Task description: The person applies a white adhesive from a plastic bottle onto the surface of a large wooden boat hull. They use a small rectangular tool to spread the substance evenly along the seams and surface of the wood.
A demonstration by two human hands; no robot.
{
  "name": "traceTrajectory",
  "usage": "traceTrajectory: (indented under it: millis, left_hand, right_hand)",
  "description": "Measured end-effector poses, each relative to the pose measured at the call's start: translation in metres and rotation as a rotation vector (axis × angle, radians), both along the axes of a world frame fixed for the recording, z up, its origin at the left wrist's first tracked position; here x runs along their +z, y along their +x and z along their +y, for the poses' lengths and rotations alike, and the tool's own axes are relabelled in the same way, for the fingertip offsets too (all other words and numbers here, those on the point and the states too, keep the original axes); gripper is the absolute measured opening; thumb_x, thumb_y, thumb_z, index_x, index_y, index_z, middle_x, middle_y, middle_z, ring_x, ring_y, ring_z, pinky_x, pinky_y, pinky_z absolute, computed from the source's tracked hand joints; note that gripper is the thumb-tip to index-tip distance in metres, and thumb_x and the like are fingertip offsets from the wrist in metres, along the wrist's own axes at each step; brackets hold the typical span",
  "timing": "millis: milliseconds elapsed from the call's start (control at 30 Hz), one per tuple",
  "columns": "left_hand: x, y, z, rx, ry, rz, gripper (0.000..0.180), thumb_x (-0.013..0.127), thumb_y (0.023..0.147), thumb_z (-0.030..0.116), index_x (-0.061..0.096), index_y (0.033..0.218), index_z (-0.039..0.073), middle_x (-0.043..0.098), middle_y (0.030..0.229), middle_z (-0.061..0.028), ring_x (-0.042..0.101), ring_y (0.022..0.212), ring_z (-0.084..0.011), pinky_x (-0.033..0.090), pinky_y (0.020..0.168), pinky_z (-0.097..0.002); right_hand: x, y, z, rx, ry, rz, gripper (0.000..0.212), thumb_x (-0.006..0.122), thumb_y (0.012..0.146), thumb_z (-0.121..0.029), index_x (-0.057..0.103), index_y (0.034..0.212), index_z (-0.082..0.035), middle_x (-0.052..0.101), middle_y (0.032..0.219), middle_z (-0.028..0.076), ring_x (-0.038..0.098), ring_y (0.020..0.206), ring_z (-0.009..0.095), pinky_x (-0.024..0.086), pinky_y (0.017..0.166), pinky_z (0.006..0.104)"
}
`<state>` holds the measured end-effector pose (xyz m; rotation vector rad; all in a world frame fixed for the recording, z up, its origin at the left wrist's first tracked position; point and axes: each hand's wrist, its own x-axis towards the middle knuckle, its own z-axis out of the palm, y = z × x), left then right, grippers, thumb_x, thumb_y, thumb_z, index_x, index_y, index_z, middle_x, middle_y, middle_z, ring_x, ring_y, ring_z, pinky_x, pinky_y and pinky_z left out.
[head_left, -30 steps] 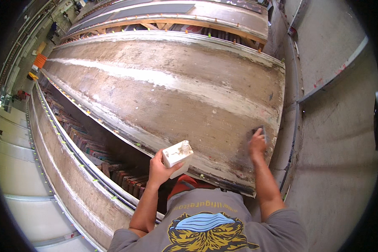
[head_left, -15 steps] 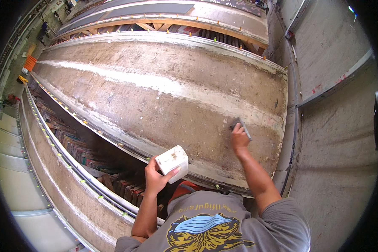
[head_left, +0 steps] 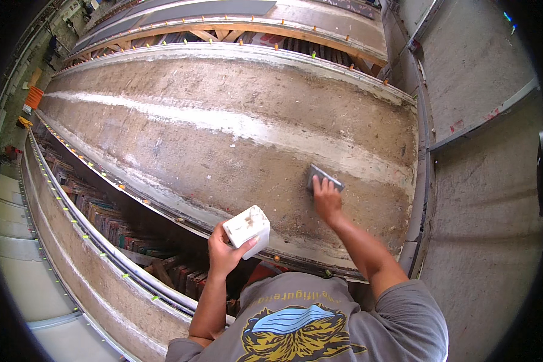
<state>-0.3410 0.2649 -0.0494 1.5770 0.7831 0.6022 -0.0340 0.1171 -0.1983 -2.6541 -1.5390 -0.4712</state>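
In my left hand is a white, roughly square plastic tub, tilted, with brownish residue on its upper side. Fingers and thumb clasp it around the sides, just over the near edge of a long mould-like panel. My right hand grips a flat grey rectangular hand tool, perhaps a spreader. Its face rests on or close above the panel's brown, stained surface; I cannot make out the contact. A whitish strip runs lengthwise along that panel, beyond the tool.
A second long panel curves along my left, with a dark gap holding stacked slats between. Small coloured pegs line the edges. Another panel on a wooden frame lies beyond. To the right rises a grey wall with metal rails.
My right hand has moved left with the grey tool, which is now turned differently. The left hand still holds the tub in nearly the same place. My view has shifted slightly.
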Motion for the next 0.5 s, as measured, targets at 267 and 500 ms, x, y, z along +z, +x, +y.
traceTrajectory:
  millis: [267,500]
  left_hand:
    - [-0.011,-0.01,0.018,0.039,-0.046,-0.039,0.053,0.093,0.075,0.013,0.063,0.115,-0.003,0.074,0.109,-0.0124,0.072,0.101,-0.0177,0.058,0.087,-0.0347]
    - [-0.006,-0.02,0.025,0.057,-0.07,-0.02,0.055,0.093,0.074,0.008,0.06,0.117,-0.002,0.072,0.113,-0.0126,0.071,0.104,-0.019,0.057,0.091,-0.0348]
  right_hand:
    - [0.036,-0.063,0.041,0.211,-0.041,0.385,0.051,0.06,0.088,-0.011,0.059,0.14,-0.006,0.07,0.115,0.019,0.071,0.103,0.031,0.059,0.074,0.042]
    - [-0.005,-0.044,0.112,0.084,-0.134,-0.07,0.045,0.057,0.094,-0.018,0.061,0.138,-0.01,0.069,0.114,0.017,0.07,0.098,0.028,0.059,0.067,0.0376]
